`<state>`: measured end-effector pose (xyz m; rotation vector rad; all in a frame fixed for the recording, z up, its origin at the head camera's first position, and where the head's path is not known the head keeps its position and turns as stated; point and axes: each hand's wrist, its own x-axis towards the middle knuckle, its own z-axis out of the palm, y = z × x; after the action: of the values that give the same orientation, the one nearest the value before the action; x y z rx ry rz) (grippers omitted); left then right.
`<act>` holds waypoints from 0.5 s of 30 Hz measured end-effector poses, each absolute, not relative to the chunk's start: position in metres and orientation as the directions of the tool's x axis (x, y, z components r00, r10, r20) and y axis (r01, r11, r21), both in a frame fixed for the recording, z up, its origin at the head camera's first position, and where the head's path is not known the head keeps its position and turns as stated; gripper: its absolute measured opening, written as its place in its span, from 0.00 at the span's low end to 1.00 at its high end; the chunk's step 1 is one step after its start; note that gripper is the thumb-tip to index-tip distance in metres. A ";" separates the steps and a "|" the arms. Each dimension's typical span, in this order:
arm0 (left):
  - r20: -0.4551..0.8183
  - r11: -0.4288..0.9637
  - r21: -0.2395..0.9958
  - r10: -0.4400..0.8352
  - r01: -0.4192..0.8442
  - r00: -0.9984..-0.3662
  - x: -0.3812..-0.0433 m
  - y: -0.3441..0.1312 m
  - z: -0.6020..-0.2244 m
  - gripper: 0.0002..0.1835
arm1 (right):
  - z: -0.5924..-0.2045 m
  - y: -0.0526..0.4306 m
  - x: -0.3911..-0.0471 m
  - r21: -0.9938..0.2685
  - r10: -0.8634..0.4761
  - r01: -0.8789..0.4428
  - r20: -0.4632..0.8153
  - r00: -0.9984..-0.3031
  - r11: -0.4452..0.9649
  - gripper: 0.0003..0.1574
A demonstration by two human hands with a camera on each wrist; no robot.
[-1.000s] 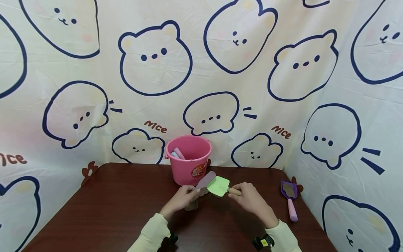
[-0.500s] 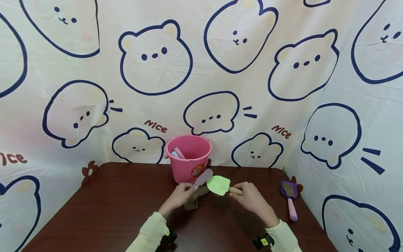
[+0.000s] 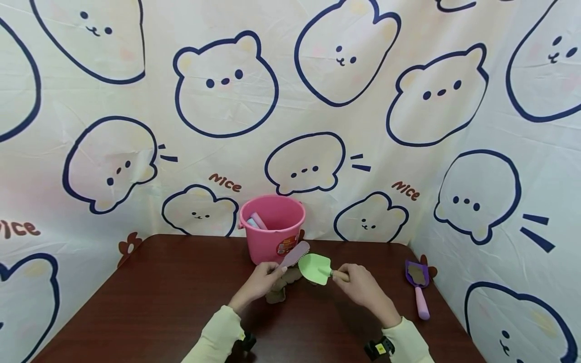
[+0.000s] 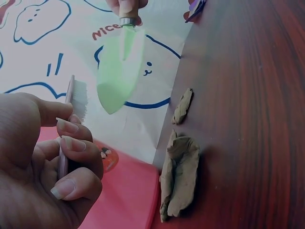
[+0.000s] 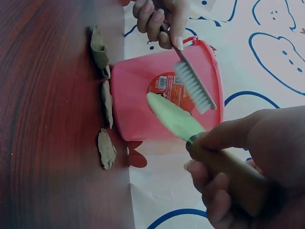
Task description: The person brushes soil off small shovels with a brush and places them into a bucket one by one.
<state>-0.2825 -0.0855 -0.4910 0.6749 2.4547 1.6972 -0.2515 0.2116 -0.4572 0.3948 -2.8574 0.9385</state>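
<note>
My left hand (image 3: 258,283) grips a mauve-backed brush (image 3: 297,253); its white bristles show in the right wrist view, facing the trowel. In my right hand (image 3: 361,288) is the wooden handle of a light green trowel (image 3: 314,268). The trowel blade is held close beside the brush, in front of the pink bucket (image 3: 262,247). Under the two tools, several grey-brown clay-like pieces (image 4: 183,179) lie on the table along the bucket's base. A smaller flat piece (image 5: 106,149) lies apart from the bigger folded ones.
On the right of the brown table (image 3: 181,297) lies a purple shovel (image 3: 421,301) with a pink handle and a brown lump (image 3: 415,274) in its blade. Pink and pale blue rods (image 3: 258,220) stick up inside the bucket. A printed cloth (image 3: 317,116) hangs behind and at both sides.
My left hand and the brush have drawn back slightly left from the trowel, uncovering more of the clay-like pieces. The trowel blade has tipped slightly in my right hand, which stays nearly in place.
</note>
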 end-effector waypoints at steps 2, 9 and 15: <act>0.190 0.286 0.903 0.403 0.320 -0.895 -0.282 -0.085 -0.489 0.20 | -0.457 0.211 -0.250 -0.566 -0.195 -0.264 0.180 -0.964 0.781 0.06; 0.206 0.282 0.897 0.416 0.341 -0.886 -0.278 -0.082 -0.486 0.22 | -0.459 0.209 -0.247 -0.527 -0.188 -0.270 0.205 -0.961 0.806 0.13; 0.223 0.252 0.899 0.440 0.358 -0.870 -0.274 -0.074 -0.484 0.19 | -0.463 0.206 -0.249 -0.492 -0.187 -0.312 0.288 -0.939 0.813 0.17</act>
<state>-0.2743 -0.0742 -0.4837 0.7748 2.4269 1.7095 -0.2492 0.2057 -0.4629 0.3869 -2.7722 0.8102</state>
